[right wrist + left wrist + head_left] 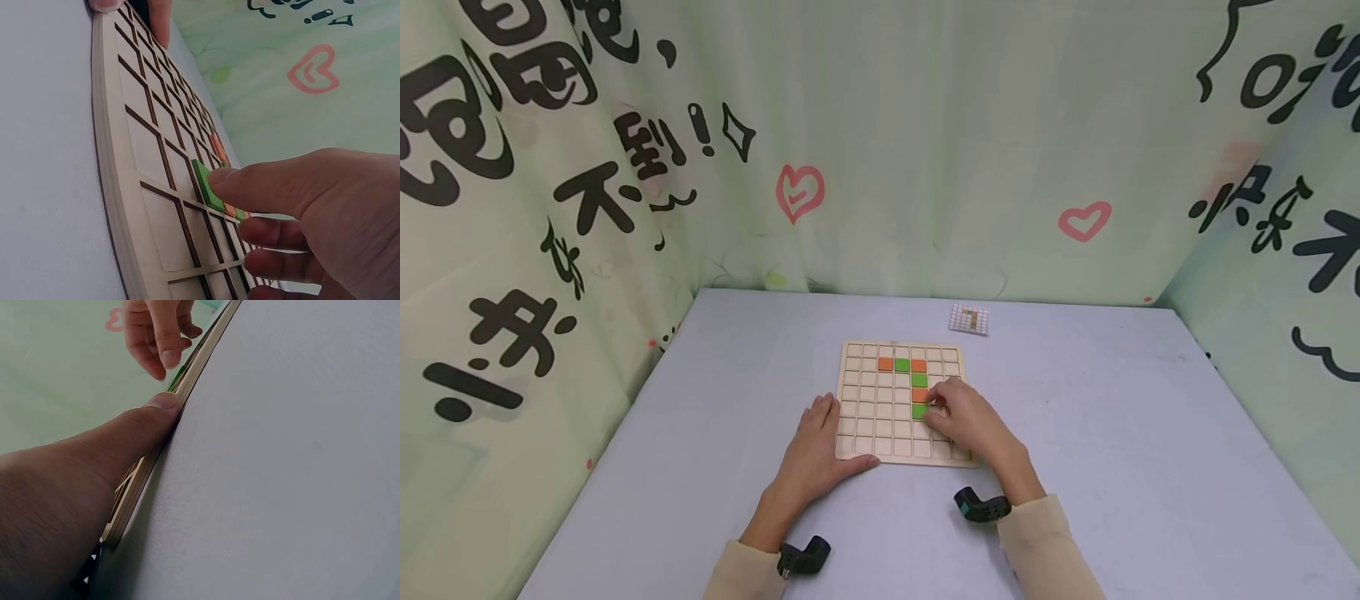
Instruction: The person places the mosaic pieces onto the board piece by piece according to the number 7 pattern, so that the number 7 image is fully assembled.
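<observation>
A square wooden grid board (865,425) lies flat on the table, several orange and green square tiles set in its cells. They form a short row near the top, then a column running down from the row's right end. My left hand (812,442) rests at the board's front left corner, fingers along the left side and thumb on the front edge. Over the board's right part is my right hand (966,417), its thumb tip right at the lowest green tile (208,185). Its other fingers hang loosely bent, apart from the thumb, in the right wrist view.
Behind the board, toward the table's back edge, lies a small card (969,319) with a printed grid pattern. The white table (1120,417) is bordered by a pale green curtain (925,167) with black writing and red hearts.
</observation>
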The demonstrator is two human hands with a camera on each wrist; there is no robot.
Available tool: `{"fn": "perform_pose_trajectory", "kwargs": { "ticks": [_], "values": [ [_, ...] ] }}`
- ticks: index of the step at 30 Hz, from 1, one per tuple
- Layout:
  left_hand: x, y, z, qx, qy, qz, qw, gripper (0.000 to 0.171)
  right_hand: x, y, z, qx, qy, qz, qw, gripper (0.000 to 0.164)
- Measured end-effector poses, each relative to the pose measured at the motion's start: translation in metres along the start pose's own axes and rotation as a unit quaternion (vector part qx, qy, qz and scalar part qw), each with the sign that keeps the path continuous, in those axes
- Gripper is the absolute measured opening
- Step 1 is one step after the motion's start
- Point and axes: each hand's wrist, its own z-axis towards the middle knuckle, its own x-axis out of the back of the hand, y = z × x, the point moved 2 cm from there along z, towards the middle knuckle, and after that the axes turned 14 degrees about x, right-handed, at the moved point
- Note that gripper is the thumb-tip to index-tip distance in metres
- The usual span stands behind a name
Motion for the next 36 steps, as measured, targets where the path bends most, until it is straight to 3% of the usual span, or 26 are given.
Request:
{"fn": "perform_pose_trajectory", "kwargs": {
  "ticks": [19, 26, 36],
  "values": [
    [0.002, -0.001, -0.001, 0.002, 0.008, -0.006, 0.9999, 0.116, 0.021, 0.007, -0.006, -0.019, -0.007, 0.013, 1.0, 0.035],
    [0.0, 0.0, -0.001, -0.006, 0.006, -0.003, 1.0, 0.115, 0.03, 0.012, -0.015, -0.036, 0.003, 0.015, 0.999, 0.036],
    [0.0, 0.0, -0.002, -0.005, 0.008, -0.001, 1.0, 0.114, 0.035, 0.022, -0.029, -0.047, -0.016, 0.002, 0.999, 0.038]
  ]
}}
